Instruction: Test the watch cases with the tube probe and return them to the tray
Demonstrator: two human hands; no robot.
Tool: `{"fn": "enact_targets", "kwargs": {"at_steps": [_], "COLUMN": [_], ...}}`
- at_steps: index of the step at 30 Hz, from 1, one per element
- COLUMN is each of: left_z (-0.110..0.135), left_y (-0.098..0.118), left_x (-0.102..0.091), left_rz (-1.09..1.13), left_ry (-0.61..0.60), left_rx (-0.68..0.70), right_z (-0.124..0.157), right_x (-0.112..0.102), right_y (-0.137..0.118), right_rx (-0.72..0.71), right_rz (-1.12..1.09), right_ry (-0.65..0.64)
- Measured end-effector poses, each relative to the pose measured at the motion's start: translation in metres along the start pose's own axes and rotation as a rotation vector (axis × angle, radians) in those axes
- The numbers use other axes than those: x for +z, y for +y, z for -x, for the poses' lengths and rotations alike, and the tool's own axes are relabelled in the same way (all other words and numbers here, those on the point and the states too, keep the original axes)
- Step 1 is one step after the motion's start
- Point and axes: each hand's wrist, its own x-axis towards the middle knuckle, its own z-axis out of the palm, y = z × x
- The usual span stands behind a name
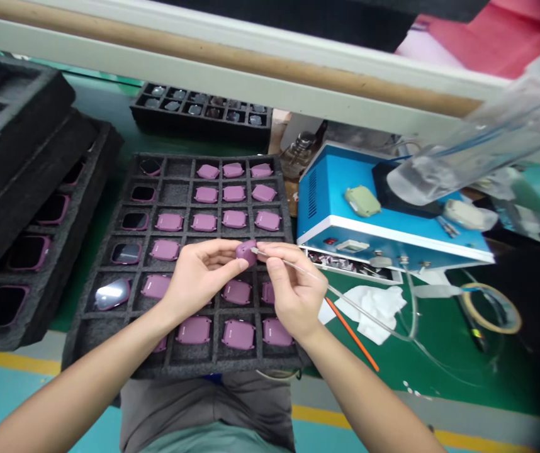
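Above the black foam tray (175,194), my left hand (201,274) pinches a small purple watch case (246,252), tilted on edge. My right hand (296,292) is closed around the end of a thin clear tube (369,309), whose pale tip meets the right side of the case. From the hand the tube trails right and loops up to the front of a blue box (336,189). Purple watch cases (204,222) lie in many tray cells, and the left column holds pieces with dark glassy faces (126,253). My hands and forearms hide some cells.
Stacked foam trays (19,157) stand at the left, with another tray (204,126) behind. A green case (362,201) and a clear cylinder (478,145) sit on the blue box. White tissue (376,311), an orange stick (352,333) and a tape ring (510,314) lie right. A shelf edge (251,69) crosses above.
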Motion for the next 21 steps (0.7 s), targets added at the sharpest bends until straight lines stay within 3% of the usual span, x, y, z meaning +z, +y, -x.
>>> {"fn": "enact_targets", "kwargs": {"at_steps": [21], "left_z": [-0.0035], "left_y": [0.0071], "left_x": [-0.0006], "left_rz": [-0.048], "left_ry": [0.021], "left_rx": [-0.021], "right_z": [-0.0055], "right_x": [0.0011], "right_y": [0.0], "right_rx": [-0.019], "right_rz": [0.009], "right_ry": [-0.025]}}
